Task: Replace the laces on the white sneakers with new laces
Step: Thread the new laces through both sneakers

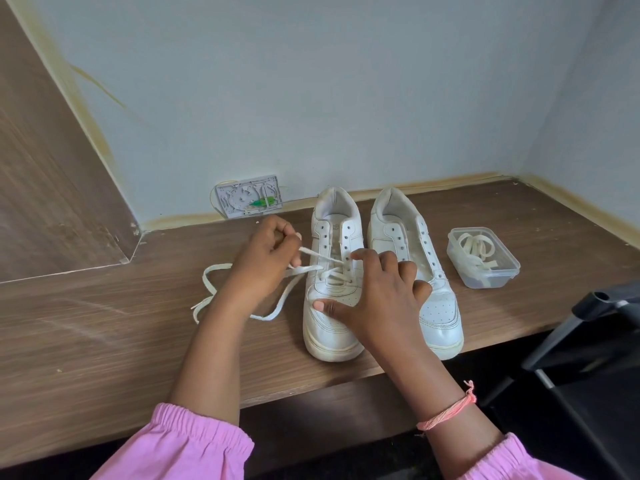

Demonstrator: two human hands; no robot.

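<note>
Sneakers first: the left sneaker [330, 278] and the right sneaker [412, 271] stand side by side on the bench [104, 341], toes toward you, heels at the wall. They look stiff-walled and light enough to slide, so you do well to pin the one in hand. Your right hand [374, 299] rests on the left sneaker's toe box, thumb pressed flat on it, forefinger reaching to an eyelet, the other fingers loosely curled and holding nothing that shows.

Only the lowest eyelets carry the lace [277, 306]; the right sneaker has none. The lace is flat, soft and limp, so its slack trails in loops over the bench to the left. Your left hand [266, 258] pinches it near the tip; hold there, where the stiff end will steer through a hole.

More laces [476, 249] lie coiled in the clear tub [498, 275] just right of the sneakers.
</note>
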